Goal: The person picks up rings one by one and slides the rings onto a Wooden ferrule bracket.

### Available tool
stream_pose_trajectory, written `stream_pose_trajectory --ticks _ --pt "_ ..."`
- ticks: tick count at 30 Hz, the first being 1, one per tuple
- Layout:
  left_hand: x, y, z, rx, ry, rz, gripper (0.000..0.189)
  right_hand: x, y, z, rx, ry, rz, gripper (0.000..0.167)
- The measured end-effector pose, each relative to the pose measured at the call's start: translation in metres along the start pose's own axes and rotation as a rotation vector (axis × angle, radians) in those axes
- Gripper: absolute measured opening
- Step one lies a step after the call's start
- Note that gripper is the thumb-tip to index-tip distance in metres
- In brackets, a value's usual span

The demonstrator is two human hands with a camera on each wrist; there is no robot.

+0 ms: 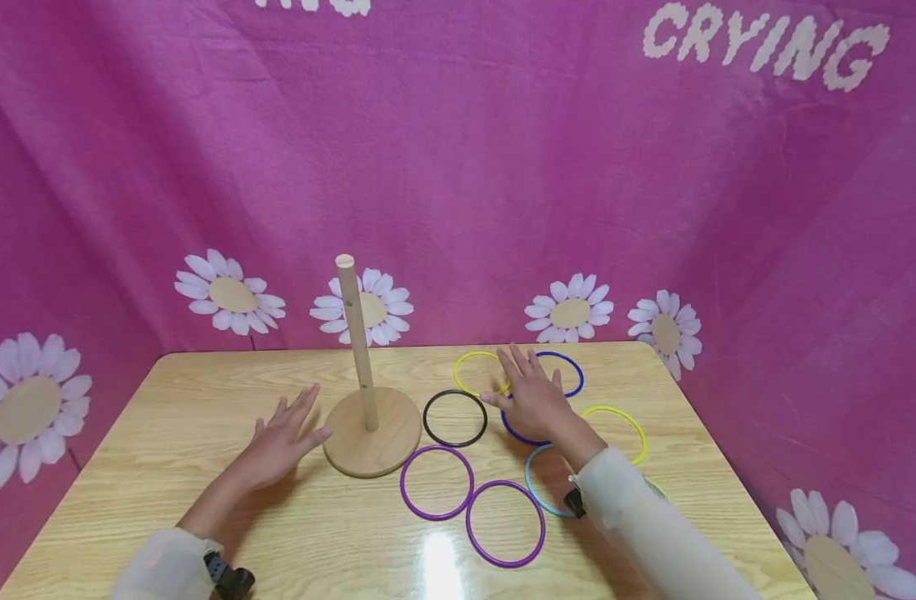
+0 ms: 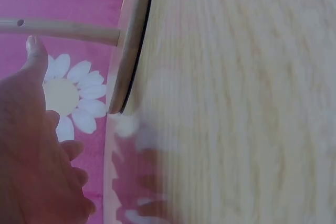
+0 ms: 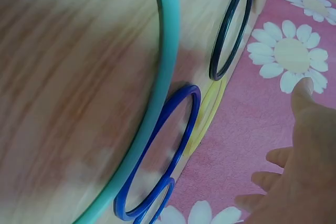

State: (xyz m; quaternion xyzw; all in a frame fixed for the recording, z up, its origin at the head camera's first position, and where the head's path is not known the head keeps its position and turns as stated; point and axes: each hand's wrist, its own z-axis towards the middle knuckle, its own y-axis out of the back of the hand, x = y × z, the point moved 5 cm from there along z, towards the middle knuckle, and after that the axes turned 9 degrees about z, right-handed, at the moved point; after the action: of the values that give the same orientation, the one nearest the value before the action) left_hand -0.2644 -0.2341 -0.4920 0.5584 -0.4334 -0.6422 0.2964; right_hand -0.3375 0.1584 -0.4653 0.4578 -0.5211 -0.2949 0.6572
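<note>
My left hand [image 1: 281,443] is held over the table just left of a wooden ring-toss stand, fingers spread and holding nothing. The stand has a round base [image 1: 378,454] and an upright peg [image 1: 358,342]. My right hand [image 1: 536,402] hovers over the rings at the right, fingers extended and palm down, also holding nothing. Beneath it lies a dark blue ring [image 3: 194,103], partly hidden in the head view. A second blue ring [image 1: 581,377] and a yellow ring [image 1: 458,364] lie behind that hand. A light blue ring [image 1: 528,477] is partly under the wrist.
A black ring [image 1: 425,418] lies beside the base. Two purple rings, the nearer [image 1: 506,565] and the farther [image 1: 402,485], lie in front of it. Another yellow ring [image 1: 643,437] is at the right, near my sleeve [image 1: 653,525]. A pink flowered cloth [image 1: 458,208] surrounds the wooden table [image 1: 337,542].
</note>
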Motion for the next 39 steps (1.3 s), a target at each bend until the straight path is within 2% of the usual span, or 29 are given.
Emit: stream_pose_trajectory --ticks 4,10,14,22,29,34,39 --pt "-0.005 -0.006 0.002 0.014 -0.013 -0.055 0.077 0.0 0.001 0.007 0.011 0.0 0.039 0.084" --pt "-0.005 -0.019 0.004 0.083 0.01 -0.152 0.079 -0.002 0.001 0.018 0.027 0.011 0.078 0.084" --pt "-0.005 -0.025 0.005 0.112 0.03 -0.157 0.084 -0.003 0.0 0.026 0.021 0.04 0.113 0.083" --pt "-0.004 -0.03 0.005 0.09 0.007 -0.141 0.089 -0.01 -0.002 0.042 0.046 0.071 0.204 0.08" --pt "-0.002 -0.032 0.004 0.037 -0.013 -0.104 0.087 -0.012 -0.003 0.06 0.079 0.071 0.278 0.073" --pt "0.0 -0.034 0.005 0.012 -0.013 -0.093 0.086 -0.016 -0.005 0.071 0.062 0.068 0.335 0.066" --pt "-0.001 -0.035 0.005 0.007 -0.031 -0.091 0.085 -0.021 -0.009 0.08 0.017 0.075 0.326 0.058"
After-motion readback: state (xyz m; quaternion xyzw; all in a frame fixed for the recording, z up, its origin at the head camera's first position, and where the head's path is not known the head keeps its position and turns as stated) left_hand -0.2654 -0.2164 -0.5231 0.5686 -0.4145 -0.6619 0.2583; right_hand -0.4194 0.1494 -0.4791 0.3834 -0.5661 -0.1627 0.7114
